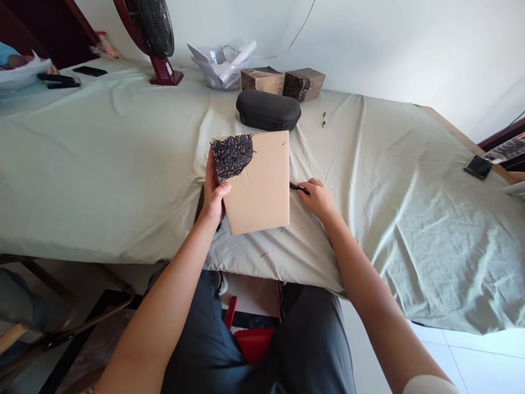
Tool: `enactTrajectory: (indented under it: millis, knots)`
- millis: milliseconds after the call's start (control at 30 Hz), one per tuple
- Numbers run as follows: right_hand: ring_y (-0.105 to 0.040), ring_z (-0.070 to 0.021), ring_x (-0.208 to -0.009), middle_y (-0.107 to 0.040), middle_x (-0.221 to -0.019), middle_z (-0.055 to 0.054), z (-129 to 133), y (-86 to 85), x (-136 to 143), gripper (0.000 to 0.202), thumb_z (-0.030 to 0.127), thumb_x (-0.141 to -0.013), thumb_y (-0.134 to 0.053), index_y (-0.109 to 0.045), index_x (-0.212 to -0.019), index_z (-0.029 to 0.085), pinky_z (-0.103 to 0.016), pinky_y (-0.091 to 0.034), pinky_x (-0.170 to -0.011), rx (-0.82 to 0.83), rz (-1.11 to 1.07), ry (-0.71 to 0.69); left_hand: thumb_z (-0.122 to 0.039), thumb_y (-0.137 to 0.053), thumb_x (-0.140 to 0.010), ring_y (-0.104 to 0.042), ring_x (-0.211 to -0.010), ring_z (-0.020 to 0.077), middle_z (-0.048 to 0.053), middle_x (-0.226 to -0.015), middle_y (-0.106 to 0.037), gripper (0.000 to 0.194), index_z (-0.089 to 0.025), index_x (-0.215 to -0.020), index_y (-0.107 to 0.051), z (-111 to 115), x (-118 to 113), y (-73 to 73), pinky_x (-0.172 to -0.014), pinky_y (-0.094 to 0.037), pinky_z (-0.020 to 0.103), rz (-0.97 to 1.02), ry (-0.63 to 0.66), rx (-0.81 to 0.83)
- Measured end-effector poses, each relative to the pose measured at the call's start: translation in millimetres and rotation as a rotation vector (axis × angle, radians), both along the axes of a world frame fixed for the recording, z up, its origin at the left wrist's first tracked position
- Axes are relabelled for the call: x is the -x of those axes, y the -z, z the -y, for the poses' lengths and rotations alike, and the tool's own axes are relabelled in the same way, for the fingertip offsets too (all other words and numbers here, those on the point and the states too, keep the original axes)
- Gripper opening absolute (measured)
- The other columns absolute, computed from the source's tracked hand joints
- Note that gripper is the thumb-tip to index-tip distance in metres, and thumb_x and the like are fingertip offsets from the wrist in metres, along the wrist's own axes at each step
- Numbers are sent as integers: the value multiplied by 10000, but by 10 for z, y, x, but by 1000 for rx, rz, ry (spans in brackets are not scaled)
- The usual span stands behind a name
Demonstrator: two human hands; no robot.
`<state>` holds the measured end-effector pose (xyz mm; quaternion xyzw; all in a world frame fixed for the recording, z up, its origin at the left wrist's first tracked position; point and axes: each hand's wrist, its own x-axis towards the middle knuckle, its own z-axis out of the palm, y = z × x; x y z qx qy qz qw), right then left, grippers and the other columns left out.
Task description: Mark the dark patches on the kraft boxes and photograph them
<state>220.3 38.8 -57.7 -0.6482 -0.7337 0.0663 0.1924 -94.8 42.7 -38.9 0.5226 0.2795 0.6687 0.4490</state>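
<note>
My left hand (215, 191) grips a cardboard box (260, 191) by its left edge, thumb on the near face. Dense black scribble (233, 157) covers that face's upper left corner; the rest is plain brown apart from a few small marks. Just right of the box, my right hand (315, 196) is closed around a black pen (299, 188), whose tip points left toward the box's right edge. Partly hidden behind my left hand and the box, a dark flat object (199, 203) lies on the cloth.
On the green cloth (123, 180) behind the box sits a black zip case (268, 110). Beyond it are two scribbled boxes (314, 85) (262, 81), a plastic basket (213, 74) and a fan (166, 68). A small pen cap (324, 120) lies right of the case; a phone (478, 167) lies far right.
</note>
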Motion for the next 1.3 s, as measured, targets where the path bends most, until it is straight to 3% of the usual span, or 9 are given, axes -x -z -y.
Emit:
enactTrajectory:
  millis: [167, 433, 600, 800, 900, 1000, 1067, 1233, 1300]
  knots:
    - [-553, -399, -1215, -642, -1292, -188, -38, 51, 186, 407, 398, -1037, -555, -729, -1358, 218, -573, -482, -1067, -51, 79, 8, -542, -779, -679, -652, -1265, 319, 21, -1352, -688, 785, -415, -1434, -602, 7, -23, -43, -1135, -550, 473, 39, 4, 6]
    - [-578, -340, -1144, -608, -1234, -193, -189, 176, 82, 355, 248, -1052, -380, -657, -1263, 178, -523, -525, -1015, -145, -64, -7, -442, -764, -715, -617, -1360, 300, -3, -1332, -702, 728, -422, -1424, -605, -15, -7, -2, -1209, -499, 481, 91, 50, -19]
    - [-535, -408, -1209, -595, -1273, -261, -175, 167, 27, 371, 220, -1019, -395, -678, -1229, 103, -594, -485, -1057, -71, 57, 70, -434, -764, -693, -531, -1487, 334, 10, -1423, -661, 777, -429, -1449, -582, -60, 19, 55, -1255, -457, 505, 77, 44, 7]
    - [-406, -499, -1447, -472, -1576, -300, 2, 56, 74, 565, 189, -986, -392, -529, -1518, 60, -751, -300, -1164, -1, 108, 135, -529, -738, -727, -552, -1464, 336, 29, -1503, -631, 812, -377, -1497, -529, -32, 8, 11, -1225, -479, 484, 29, 34, -19]
    - [-367, -423, -1551, -457, -1661, -192, 133, -92, 143, 659, 493, -1050, -400, -416, -1642, 206, -701, -216, -1274, -33, -239, -58, -491, -708, -761, -559, -1458, 323, 29, -1516, -623, 778, -371, -1508, -523, 0, -13, -25, -1233, -463, 483, -6, 43, -19]
    - [-453, -373, -1543, -500, -1662, -101, 312, -230, 325, 863, 803, -953, -449, -354, -1677, 343, -615, -390, -1246, 146, -748, -408, -472, -738, -734, -491, -1534, 307, -16, -1595, -561, 833, -423, -1531, -498, 13, -41, -48, -1275, -420, 468, 16, 62, -1]
    - [-460, -394, -1539, -485, -1674, -87, 447, -255, 487, 1051, 803, -825, -682, -297, -1696, 357, -612, -436, -1231, 267, -894, -496, -527, -751, -733, -470, -1552, 301, -20, -1618, -544, 871, -443, -1553, -470, 6, -20, -52, -1271, -421, 464, -4, 88, 11]
    - [-521, -419, -1482, -499, -1659, -100, 666, -69, 681, 1169, 691, -730, -839, -256, -1681, 341, -610, -486, -1208, 215, -1120, -294, -771, -442, -920, -525, -1484, 358, 120, -1552, -614, 773, -305, -1527, -550, -4, 278, -58, -1194, -453, 524, -636, 63, 200]
    - [-509, -420, -1492, -463, -1684, -104, 667, 18, 658, 1185, 708, -719, -826, -232, -1676, 340, -608, -488, -1207, 103, -1145, -214, -741, -674, -811, -403, -1545, 475, 210, -1600, -542, 869, -222, -1502, -578, 28, 394, -71, -1250, -337, 624, -978, -106, 307]
